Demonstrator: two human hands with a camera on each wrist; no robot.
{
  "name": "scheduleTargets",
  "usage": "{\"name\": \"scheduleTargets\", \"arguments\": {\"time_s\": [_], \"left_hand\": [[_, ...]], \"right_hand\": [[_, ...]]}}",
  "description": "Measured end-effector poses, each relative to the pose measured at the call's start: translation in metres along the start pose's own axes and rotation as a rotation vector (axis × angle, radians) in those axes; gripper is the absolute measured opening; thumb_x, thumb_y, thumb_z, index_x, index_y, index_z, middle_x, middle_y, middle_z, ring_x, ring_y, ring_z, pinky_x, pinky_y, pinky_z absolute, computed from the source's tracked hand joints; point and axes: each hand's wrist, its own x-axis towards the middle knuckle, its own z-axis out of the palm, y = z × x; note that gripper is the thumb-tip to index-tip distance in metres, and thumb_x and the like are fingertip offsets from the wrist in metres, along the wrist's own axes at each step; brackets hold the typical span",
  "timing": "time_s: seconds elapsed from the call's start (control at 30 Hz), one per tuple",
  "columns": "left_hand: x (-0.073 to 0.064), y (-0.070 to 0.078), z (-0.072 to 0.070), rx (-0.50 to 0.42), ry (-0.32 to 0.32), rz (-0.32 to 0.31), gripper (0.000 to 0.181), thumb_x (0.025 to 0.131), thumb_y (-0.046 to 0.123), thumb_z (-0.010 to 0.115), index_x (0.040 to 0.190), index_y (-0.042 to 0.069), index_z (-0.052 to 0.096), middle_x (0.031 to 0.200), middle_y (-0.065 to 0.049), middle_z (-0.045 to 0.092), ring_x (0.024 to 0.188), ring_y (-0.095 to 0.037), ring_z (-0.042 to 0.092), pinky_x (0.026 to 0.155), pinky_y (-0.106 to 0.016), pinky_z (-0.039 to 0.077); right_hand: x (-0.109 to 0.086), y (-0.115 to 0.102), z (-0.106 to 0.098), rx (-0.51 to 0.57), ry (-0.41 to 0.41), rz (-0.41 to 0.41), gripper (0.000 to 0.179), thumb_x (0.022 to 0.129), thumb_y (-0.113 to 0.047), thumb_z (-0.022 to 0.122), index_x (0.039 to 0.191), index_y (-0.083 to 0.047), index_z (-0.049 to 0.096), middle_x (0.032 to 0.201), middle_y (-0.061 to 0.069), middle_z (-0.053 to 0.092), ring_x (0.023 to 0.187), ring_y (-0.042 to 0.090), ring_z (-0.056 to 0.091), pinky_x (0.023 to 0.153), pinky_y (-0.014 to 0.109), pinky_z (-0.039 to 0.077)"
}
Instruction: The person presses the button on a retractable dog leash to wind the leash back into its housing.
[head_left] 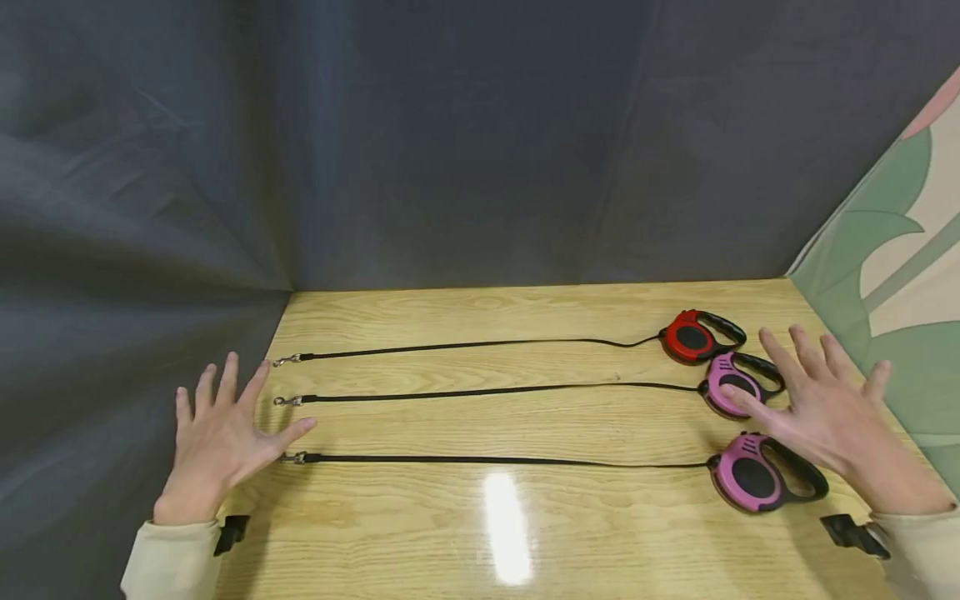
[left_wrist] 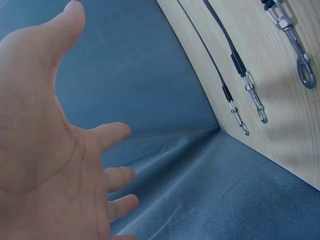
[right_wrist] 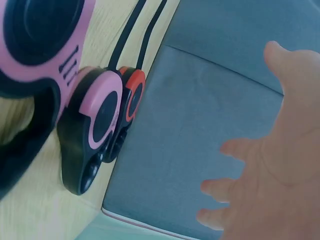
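Three retractable dog leashes lie on the wooden table, their black straps drawn out side by side to the left. The red leash [head_left: 688, 337] is farthest back, a pink leash [head_left: 723, 408] sits in the middle and another pink leash [head_left: 750, 482] is nearest. My left hand [head_left: 217, 446], fingers spread, hovers by the metal clips, its thumb overlapping the front clip [head_left: 298, 457] in the head view. The left wrist view shows the middle clip [left_wrist: 254, 97] and its neighbours away from the palm. With fingers fanned and nothing held, my right hand [head_left: 825, 417] hovers over the leash handles.
Dark cloth [head_left: 465, 150] rises behind the table [head_left: 390, 533] and along its left side. At the right stands a leaf-patterned cloth [head_left: 900, 333]. A bright light reflection shows on the tabletop near the front.
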Motion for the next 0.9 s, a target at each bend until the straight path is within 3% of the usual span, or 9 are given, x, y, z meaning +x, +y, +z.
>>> {"name": "scheduleTargets", "arguments": {"time_s": [0.23, 0.43, 0.53, 0.67, 0.83, 0.9], "left_hand": [[-0.002, -0.001, 0.004, -0.020, 0.040, 0.016, 0.114, 0.086, 0.083, 0.065, 0.171, 0.018, 0.025, 0.174, -0.033, 0.015, 0.154, -0.062, 0.016, 0.118, -0.085, 0.004], [-0.002, -0.001, 0.008, -0.068, 0.104, 0.042, 0.108, 0.087, 0.075, 0.072, 0.168, 0.017, 0.032, 0.172, -0.033, 0.020, 0.148, -0.061, 0.026, 0.113, -0.085, 0.016], [-0.002, 0.000, 0.009, -0.086, 0.115, 0.047, 0.104, 0.088, 0.073, 0.072, 0.168, 0.019, 0.033, 0.173, -0.031, 0.021, 0.146, -0.062, 0.028, 0.108, -0.084, 0.022], [-0.003, 0.001, 0.013, -0.117, 0.125, 0.041, 0.098, 0.091, 0.068, 0.072, 0.168, 0.021, 0.034, 0.173, -0.028, 0.024, 0.144, -0.063, 0.032, 0.101, -0.083, 0.030], [-0.006, 0.002, 0.019, -0.156, 0.131, 0.028, 0.092, 0.094, 0.064, 0.072, 0.166, 0.018, 0.038, 0.170, -0.027, 0.031, 0.142, -0.062, 0.037, 0.095, -0.083, 0.036], [-0.006, 0.002, 0.021, -0.170, 0.127, 0.024, 0.087, 0.094, 0.062, 0.072, 0.163, 0.016, 0.044, 0.169, -0.026, 0.033, 0.142, -0.060, 0.039, 0.093, -0.082, 0.038]], "right_hand": [[-0.001, 0.001, 0.005, 0.041, 0.010, -0.012, 0.098, 0.099, -0.062, 0.061, 0.171, -0.009, 0.019, 0.170, 0.039, 0.015, 0.155, 0.066, 0.010, 0.105, 0.094, -0.011], [-0.002, 0.003, 0.010, 0.144, 0.186, -0.061, 0.080, 0.100, -0.046, 0.068, 0.159, 0.002, 0.043, 0.160, 0.041, 0.037, 0.136, 0.070, 0.037, 0.108, 0.084, 0.023], [-0.003, 0.005, 0.012, 0.190, 0.237, -0.066, 0.071, 0.100, -0.040, 0.070, 0.151, 0.006, 0.051, 0.154, 0.041, 0.045, 0.133, 0.068, 0.042, 0.106, 0.079, 0.030], [-0.005, 0.006, 0.012, 0.219, 0.254, -0.044, 0.068, 0.098, -0.038, 0.076, 0.145, 0.007, 0.057, 0.147, 0.040, 0.051, 0.130, 0.064, 0.047, 0.106, 0.077, 0.033], [-0.008, 0.007, 0.010, 0.230, 0.235, 0.023, 0.067, 0.097, -0.038, 0.078, 0.143, 0.006, 0.059, 0.142, 0.040, 0.056, 0.124, 0.061, 0.053, 0.098, 0.074, 0.039], [-0.009, 0.009, 0.010, 0.228, 0.238, 0.044, 0.064, 0.097, -0.038, 0.078, 0.140, 0.006, 0.062, 0.138, 0.040, 0.060, 0.112, 0.053, 0.062, 0.091, 0.062, 0.047]]}}
